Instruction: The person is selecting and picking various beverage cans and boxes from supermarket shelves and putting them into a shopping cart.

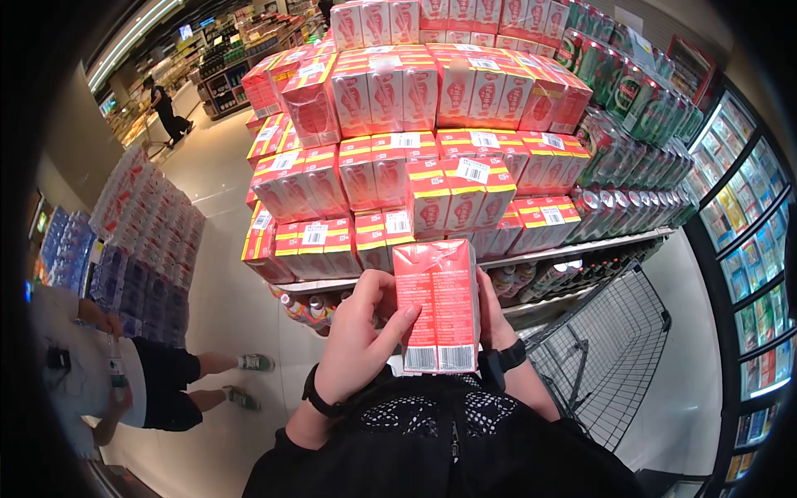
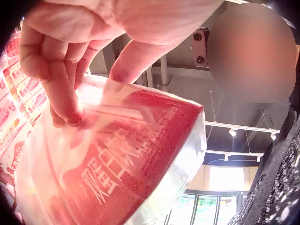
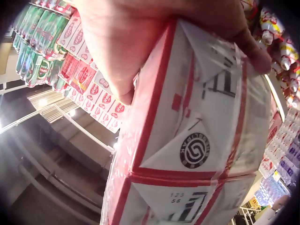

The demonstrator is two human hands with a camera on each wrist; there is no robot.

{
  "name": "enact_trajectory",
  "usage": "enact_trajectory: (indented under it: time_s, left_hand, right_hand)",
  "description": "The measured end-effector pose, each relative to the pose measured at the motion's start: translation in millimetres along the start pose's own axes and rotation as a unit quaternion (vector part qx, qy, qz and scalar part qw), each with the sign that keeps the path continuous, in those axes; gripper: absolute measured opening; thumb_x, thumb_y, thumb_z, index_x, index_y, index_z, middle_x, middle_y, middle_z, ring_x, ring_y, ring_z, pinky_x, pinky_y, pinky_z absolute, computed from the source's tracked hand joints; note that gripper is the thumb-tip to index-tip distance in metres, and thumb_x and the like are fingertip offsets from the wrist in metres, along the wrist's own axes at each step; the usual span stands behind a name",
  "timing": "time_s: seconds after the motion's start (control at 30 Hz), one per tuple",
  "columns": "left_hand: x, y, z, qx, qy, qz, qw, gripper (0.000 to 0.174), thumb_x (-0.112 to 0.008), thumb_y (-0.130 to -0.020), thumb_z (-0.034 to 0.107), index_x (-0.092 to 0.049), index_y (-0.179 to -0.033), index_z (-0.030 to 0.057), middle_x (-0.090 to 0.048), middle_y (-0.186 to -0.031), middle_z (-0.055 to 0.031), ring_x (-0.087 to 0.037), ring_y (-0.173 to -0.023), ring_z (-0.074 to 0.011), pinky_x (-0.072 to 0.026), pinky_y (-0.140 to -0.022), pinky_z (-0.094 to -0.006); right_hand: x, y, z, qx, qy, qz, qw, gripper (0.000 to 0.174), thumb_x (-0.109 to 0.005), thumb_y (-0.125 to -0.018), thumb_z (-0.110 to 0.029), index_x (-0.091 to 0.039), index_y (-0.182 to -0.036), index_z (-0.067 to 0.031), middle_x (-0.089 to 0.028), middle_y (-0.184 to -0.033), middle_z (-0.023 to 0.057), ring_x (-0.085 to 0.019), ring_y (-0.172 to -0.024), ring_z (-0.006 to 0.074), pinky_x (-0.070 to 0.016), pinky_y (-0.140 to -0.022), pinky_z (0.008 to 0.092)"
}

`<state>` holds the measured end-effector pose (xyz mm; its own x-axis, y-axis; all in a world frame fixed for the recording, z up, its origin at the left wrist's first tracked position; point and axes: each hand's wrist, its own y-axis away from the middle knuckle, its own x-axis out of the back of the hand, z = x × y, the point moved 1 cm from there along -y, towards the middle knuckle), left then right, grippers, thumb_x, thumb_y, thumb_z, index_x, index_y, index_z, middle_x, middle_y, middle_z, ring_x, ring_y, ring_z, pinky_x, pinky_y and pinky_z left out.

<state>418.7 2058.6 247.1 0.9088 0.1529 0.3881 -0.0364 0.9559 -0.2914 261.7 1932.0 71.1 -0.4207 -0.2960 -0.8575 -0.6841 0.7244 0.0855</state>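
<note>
A plastic-wrapped pack of red drink cartons (image 1: 436,307) is held upright in front of the chest, its side with small print and barcodes facing up toward the head view. My left hand (image 1: 357,340) grips the pack's left side, with the thumb across the printed face. From the right side my right hand (image 1: 496,322) holds it, mostly hidden behind the pack in the head view. Clear wrap over the red and white carton pack (image 2: 126,164) shows in the left wrist view, fingers curled at its edge. Folded carton ends (image 3: 192,117) fill the right wrist view beneath the right hand.
Stacked red carton packs (image 1: 382,91) rise on a display ahead, with green can packs (image 1: 631,91) to their right. A wire shopping cart (image 1: 610,353) stands at the right, near glass-door coolers (image 1: 747,257). Another person (image 1: 158,373) stands at the left by bottled packs (image 1: 149,241).
</note>
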Motion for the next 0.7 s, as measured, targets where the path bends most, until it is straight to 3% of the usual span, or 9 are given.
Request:
enact_trajectory:
  time_s: [0.1, 0.23, 0.43, 0.67, 0.7]
  left_hand:
    - [-5.0, 2.5, 5.5, -0.024, -0.033, 0.009, 0.999, 0.024, -0.065, -0.089, 0.012, -0.051, -0.102, -0.0024, -0.066, -0.078, -0.0100, -0.066, -0.071, -0.0143, -0.0498, -0.061, -0.0262]
    - [-12.9, 2.9, 10.9, -0.031, -0.029, 0.011, 0.999, 0.027, -0.068, -0.088, 0.012, -0.050, -0.102, -0.0024, -0.065, -0.074, -0.0086, -0.064, -0.066, -0.0120, -0.0480, -0.057, -0.0244]
    - [-23.2, -3.4, 12.8, -0.026, 0.011, 0.011, 1.000, 0.033, -0.073, -0.085, 0.015, -0.048, -0.101, -0.0002, -0.061, -0.070, -0.0034, -0.060, -0.059, -0.0073, -0.0437, -0.053, -0.0208]
    - [-25.7, -8.2, 4.5, 0.006, 0.067, 0.026, 0.997, 0.031, -0.071, -0.085, 0.013, -0.047, -0.101, 0.0013, -0.060, -0.072, -0.0017, -0.056, -0.061, -0.0052, -0.0420, -0.053, -0.0204]
    - [-23.6, -8.1, 3.7, -0.005, 0.034, 0.022, 0.999, 0.027, -0.067, -0.089, 0.012, -0.047, -0.104, 0.0007, -0.060, -0.074, -0.0035, -0.057, -0.065, -0.0056, -0.0426, -0.056, -0.0205]
  right_hand:
    - [-3.1, -8.6, 0.6, -0.028, -0.028, -0.030, 0.999, 0.058, -0.039, -0.098, -0.048, -0.049, -0.134, -0.0031, -0.058, -0.129, 0.0133, -0.060, -0.112, 0.0220, -0.0491, -0.097, 0.0363]
    - [-20.6, -3.3, -2.0, 0.000, -0.023, -0.100, 0.995, 0.056, -0.035, -0.099, -0.044, -0.047, -0.132, 0.0002, -0.058, -0.126, 0.0168, -0.062, -0.109, 0.0256, -0.0505, -0.096, 0.0394]
    - [-49.5, 4.9, -11.7, -0.037, -0.062, -0.104, 0.992, 0.053, -0.040, -0.099, -0.041, -0.048, -0.129, 0.0014, -0.060, -0.121, 0.0172, -0.064, -0.104, 0.0243, -0.0540, -0.091, 0.0377]
    - [-20.5, 2.7, -5.1, -0.036, -0.088, -0.056, 0.994, 0.058, -0.041, -0.098, -0.047, -0.048, -0.132, -0.0006, -0.060, -0.124, 0.0153, -0.062, -0.108, 0.0225, -0.0517, -0.093, 0.0366]
    - [-15.4, 3.7, -6.6, -0.027, -0.084, -0.058, 0.994, 0.058, -0.040, -0.099, -0.047, -0.047, -0.133, -0.0008, -0.059, -0.125, 0.0151, -0.062, -0.109, 0.0226, -0.0511, -0.094, 0.0368]
